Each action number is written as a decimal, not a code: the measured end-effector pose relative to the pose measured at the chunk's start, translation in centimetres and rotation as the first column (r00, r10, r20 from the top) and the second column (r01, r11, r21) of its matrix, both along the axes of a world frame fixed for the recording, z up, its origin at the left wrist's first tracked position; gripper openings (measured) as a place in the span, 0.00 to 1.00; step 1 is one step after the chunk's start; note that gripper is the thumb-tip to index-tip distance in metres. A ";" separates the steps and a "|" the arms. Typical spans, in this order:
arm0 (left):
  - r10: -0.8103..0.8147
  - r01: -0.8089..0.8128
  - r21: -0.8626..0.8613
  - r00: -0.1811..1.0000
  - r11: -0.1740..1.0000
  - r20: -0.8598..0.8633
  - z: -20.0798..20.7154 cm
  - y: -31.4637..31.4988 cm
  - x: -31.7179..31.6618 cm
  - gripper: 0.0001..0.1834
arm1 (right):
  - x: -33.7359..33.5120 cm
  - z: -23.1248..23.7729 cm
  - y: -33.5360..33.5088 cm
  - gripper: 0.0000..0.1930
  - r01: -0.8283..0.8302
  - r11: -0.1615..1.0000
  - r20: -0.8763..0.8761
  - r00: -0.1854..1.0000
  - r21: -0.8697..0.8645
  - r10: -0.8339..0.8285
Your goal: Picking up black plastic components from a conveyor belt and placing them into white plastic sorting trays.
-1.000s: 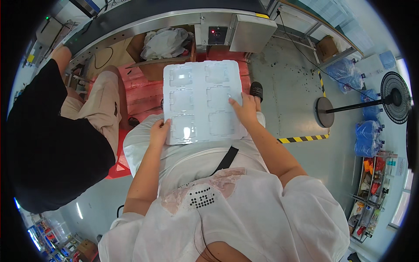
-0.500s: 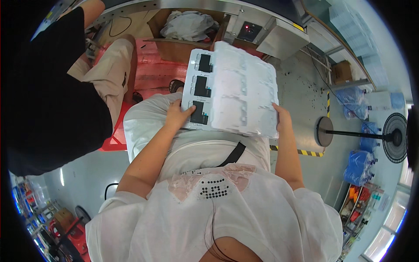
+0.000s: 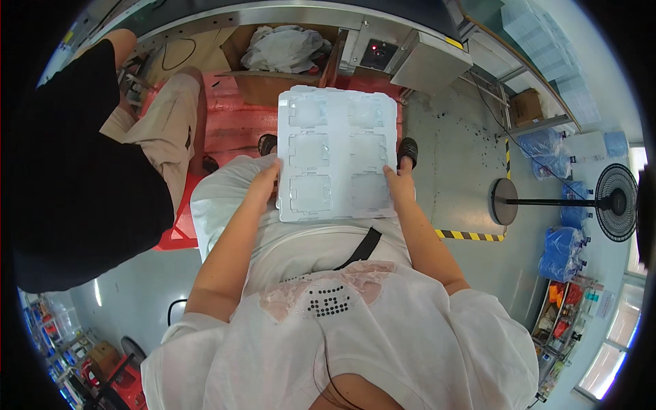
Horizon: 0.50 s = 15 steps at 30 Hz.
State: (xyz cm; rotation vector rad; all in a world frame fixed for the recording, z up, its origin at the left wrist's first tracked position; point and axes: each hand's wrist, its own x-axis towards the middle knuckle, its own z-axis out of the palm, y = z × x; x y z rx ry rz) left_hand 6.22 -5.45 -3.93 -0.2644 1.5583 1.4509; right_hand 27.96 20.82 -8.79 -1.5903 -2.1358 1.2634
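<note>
A translucent white plastic tray with two columns of square recesses lies face up over my lap. Its recesses look pale, with no black pieces showing through. My left hand is closed on the tray's left edge, its thumb along the side. At the opposite edge my right hand grips with the thumb on top and the other fingers mostly hidden below. Whatever lies beneath the tray is hidden from view.
Ahead stands a cardboard box holding crumpled clear plastic, under a metal-edged bench. A person in black is close on my left. To the right are a black fan and blue-wrapped water bottles.
The upper tray, tilted aside before, now lies squared up, and the black flat pieces along the left are no longer visible. My right hand has moved left and the whole tray sits lower.
</note>
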 end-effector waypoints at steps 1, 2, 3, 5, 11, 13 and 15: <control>-0.142 0.132 -0.058 0.963 0.990 -0.231 -0.2 0.0 0.8 0.23 | -0.1 0.1 -0.4 0.29 0.053 0.998 -0.025 0.998 0.041 -0.052; -0.280 0.240 -0.144 0.853 0.960 -0.441 -0.5 0.1 1.1 0.22 | -0.2 0.3 -0.8 0.28 0.105 0.991 -0.053 0.993 0.080 -0.101; -0.295 0.221 -0.211 0.846 0.952 -0.444 -1.4 0.2 0.9 0.21 | -0.6 1.6 -1.3 0.28 0.107 0.991 -0.055 0.993 0.080 -0.103; -0.297 0.210 -0.229 0.830 0.951 -0.472 -2.0 0.3 0.6 0.20 | -0.9 4.2 -1.6 0.26 0.113 0.992 -0.008 0.993 -0.062 -0.114; -0.258 0.141 -0.234 0.750 0.962 -0.609 -1.9 1.8 -0.6 0.20 | -1.6 7.7 -0.8 0.24 0.072 0.972 0.092 0.994 -0.224 -0.053; -0.201 0.092 -0.196 0.722 0.976 -0.662 -2.7 1.8 -1.0 0.20 | -1.6 7.0 -0.3 0.24 0.052 0.974 0.122 0.992 -0.221 -0.026; -0.260 0.117 -0.256 0.712 0.960 -0.652 -2.8 1.9 -1.1 0.20 | -1.0 5.8 0.4 0.25 0.042 0.976 0.152 0.988 -0.214 -0.010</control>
